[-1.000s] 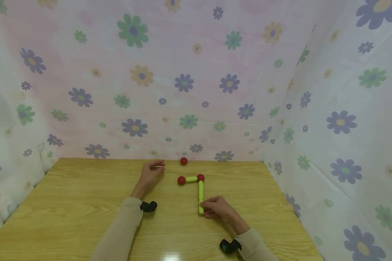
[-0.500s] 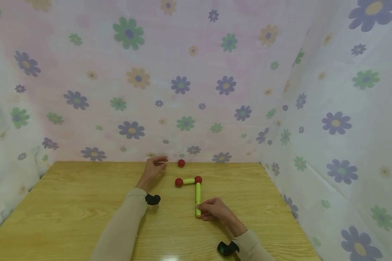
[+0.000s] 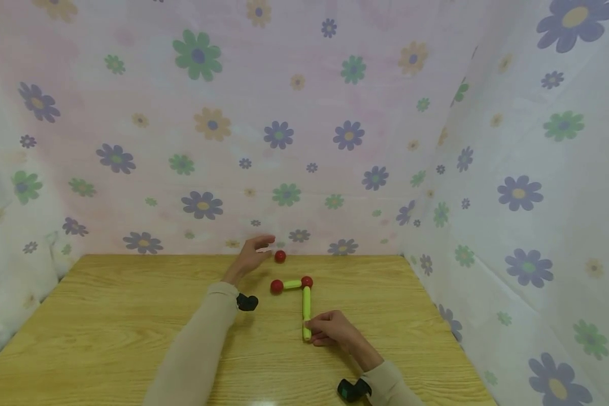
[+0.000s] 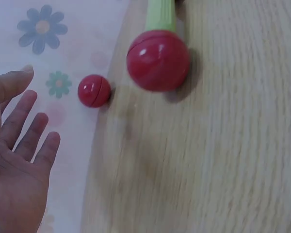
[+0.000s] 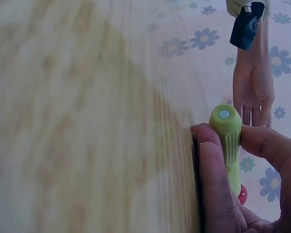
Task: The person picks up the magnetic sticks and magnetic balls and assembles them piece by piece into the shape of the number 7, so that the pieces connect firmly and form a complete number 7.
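Note:
Near the table's back edge my left hand point(image 3: 251, 256) reaches toward a loose red ball point(image 3: 280, 256), fingers apart and holding nothing; a small gap shows in the left wrist view between the fingers and that ball point(image 4: 94, 91). My right hand point(image 3: 337, 330) pinches the near end of a yellow-green rod point(image 3: 307, 307) between thumb and fingers; a round metal-looking disc sits in the rod's end point(image 5: 224, 114). The rod's far end meets a second red ball point(image 3: 307, 281). From there a shorter yellow-green rod point(image 3: 292, 285) runs left to a third red ball point(image 3: 276, 286).
A wood-grain table point(image 3: 132, 316) lies under everything. Flower-print cloth point(image 3: 304, 113) hangs right behind its back edge and along both sides. Each wrist carries a dark camera, such as the left one point(image 3: 247, 302).
My left hand has moved right and away from me, closer to the loose red ball. The right hand keeps its pinch on the rod. The whole view has shifted slightly.

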Demonstrator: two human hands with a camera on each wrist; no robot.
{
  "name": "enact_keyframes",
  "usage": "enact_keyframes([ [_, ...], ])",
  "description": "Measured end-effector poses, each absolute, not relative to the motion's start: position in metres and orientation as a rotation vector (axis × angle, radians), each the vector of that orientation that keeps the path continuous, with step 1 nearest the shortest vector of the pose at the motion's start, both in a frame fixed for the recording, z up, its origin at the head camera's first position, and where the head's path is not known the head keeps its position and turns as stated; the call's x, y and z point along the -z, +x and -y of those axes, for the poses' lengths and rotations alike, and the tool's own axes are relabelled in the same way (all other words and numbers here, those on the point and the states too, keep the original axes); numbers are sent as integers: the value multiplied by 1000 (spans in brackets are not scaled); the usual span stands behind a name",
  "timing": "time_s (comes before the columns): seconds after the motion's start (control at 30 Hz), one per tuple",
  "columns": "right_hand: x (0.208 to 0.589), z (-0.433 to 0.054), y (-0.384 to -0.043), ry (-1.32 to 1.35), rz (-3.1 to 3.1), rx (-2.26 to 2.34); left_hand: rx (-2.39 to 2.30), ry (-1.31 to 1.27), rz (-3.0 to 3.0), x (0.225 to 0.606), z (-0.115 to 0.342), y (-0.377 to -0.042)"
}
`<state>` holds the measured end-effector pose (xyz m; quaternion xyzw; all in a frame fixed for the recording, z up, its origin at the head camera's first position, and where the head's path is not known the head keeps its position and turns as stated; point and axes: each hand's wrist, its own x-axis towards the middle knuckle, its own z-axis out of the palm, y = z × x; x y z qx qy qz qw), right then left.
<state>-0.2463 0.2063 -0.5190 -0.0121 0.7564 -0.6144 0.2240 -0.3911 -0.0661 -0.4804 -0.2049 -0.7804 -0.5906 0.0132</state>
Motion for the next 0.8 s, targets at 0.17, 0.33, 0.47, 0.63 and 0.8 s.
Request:
enact_keyframes([
  [0.17, 518, -206, -246, -39, -2094, 1692, 1765, -712, 2503, 484, 53, -393],
  [0.33, 517, -205, -245, -51, -2107, 1692, 1728, -764, 2525, 488, 47, -394],
  [0.47, 516, -204, -245, -54, -2111, 1694, 1716, -806, 2557, 491, 45, -395],
  [0.63, 518, -203, -244, -37, -2103, 1697, 1576, -923, 2614, 497, 43, -395],
  [0.8, 519, -204, -245, -18, -2107, 1695, 1450, -968, 2608, 504, 44, -395],
])
